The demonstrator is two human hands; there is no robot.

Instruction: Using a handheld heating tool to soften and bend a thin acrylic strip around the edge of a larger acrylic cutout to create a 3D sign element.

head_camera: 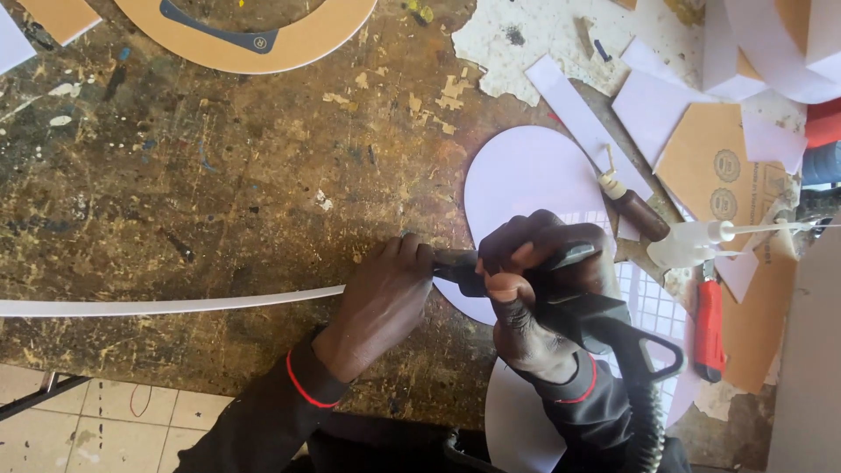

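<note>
View from the head camera down onto a worn, paint-flecked wooden tabletop (219,175). The left hand (381,302) lies knuckles-up on the tabletop, its fingers curled closed over the near end of a long white strip (166,305); the strip runs from this hand leftward across the tabletop to the picture's left edge, bowing slightly. The right hand (534,289), just right of the left hand and nearly touching it, is closed around the grip of a black handheld tool (604,320). The tool's dark nozzle (455,263) points left and meets the fingertips of the left hand at the strip's end; a ribbed black hose (648,420) leaves the tool toward the lower edge. Both wrists show dark sleeves with red cuffs.

Under and behind the right hand lies a white oval panel (526,171), with a second white rounded panel (517,412) nearer the body. Right of the right hand sit a brown-handled tool (635,210), a translucent bottle with a thin spout (692,241) and a red-handled knife (710,328). Farther right of the oval panel lie white offcuts (653,109) and a tan sheet (710,162). Well above the left hand, at the top edge, rests a tan ring-shaped board (289,44). Tiled floor (114,416) shows below the tabletop.
</note>
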